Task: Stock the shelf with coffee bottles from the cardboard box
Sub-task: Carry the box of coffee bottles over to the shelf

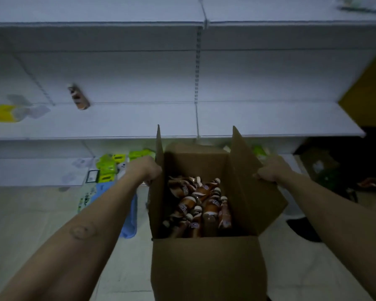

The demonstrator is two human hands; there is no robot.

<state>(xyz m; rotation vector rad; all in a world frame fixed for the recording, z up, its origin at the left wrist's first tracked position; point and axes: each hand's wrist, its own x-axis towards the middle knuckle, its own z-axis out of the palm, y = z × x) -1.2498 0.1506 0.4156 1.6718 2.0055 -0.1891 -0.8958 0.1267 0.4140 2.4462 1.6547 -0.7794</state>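
An open cardboard box (206,263) is in front of me, its flaps standing up. Several brown coffee bottles (202,205) with pale caps lie jumbled inside it. My left hand (148,168) grips the box's left flap and side. My right hand (269,170) grips the edge of the right flap. One coffee bottle (78,96) stands alone on the white shelf (139,120) at the upper left, blurred.
White shelves fill the view, with another board above (96,11). Yellow packets (0,114) lie at the far left of the shelf. Green packets (111,168) sit on the lower shelf. A blue cloth (129,213) lies on the pale floor. Dark clutter is at the right.
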